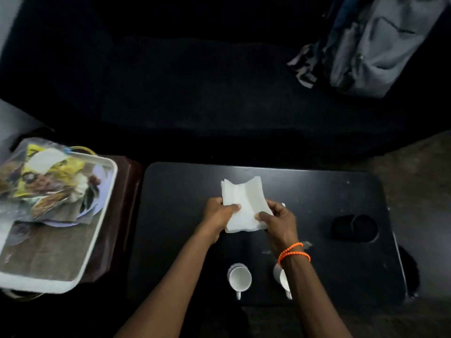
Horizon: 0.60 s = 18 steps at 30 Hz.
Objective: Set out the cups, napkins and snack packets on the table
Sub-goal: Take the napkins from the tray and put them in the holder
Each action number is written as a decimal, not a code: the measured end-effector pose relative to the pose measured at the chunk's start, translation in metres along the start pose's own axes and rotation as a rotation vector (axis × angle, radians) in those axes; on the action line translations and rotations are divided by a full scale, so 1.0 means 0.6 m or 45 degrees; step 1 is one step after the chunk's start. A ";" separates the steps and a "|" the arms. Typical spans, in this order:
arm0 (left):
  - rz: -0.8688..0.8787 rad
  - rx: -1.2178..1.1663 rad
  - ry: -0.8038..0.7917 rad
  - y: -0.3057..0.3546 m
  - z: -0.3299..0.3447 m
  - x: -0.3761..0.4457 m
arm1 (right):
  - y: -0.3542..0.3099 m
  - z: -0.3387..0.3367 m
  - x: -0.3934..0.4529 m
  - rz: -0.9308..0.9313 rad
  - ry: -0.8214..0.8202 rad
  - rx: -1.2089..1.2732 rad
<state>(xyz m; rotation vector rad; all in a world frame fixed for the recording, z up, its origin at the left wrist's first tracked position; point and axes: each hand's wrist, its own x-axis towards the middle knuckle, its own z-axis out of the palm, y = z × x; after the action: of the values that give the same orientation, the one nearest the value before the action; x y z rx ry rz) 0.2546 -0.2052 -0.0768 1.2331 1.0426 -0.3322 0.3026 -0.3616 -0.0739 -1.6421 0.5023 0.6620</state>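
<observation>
Napkins [245,206], soft white stack; both hands gripping.

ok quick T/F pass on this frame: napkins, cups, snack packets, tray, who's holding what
1. Both hands hold the stack of white napkins above the black table. True: left hand grips its left edge, right hand its right edge.
2. Two white cups stand near the table's front edge. True: one cup in full view, the other cup partly hidden by the right forearm.
3. The snack packets are already laid out on the black table. False: the snack packets are on the white tray to the left.
4. The orange bracelet is on the left wrist. False: the orange bracelet is on the right wrist.
</observation>
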 end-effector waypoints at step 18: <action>0.325 0.716 -0.351 -0.061 0.504 -0.103 | 0.018 -0.431 -0.042 -0.324 0.813 -0.323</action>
<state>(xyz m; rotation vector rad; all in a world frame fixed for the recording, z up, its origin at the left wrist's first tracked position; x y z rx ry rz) 0.3373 -0.5042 -0.0603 1.7444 0.5547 -0.6024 0.3136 -0.6193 -0.0385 -2.1172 0.6636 -0.0070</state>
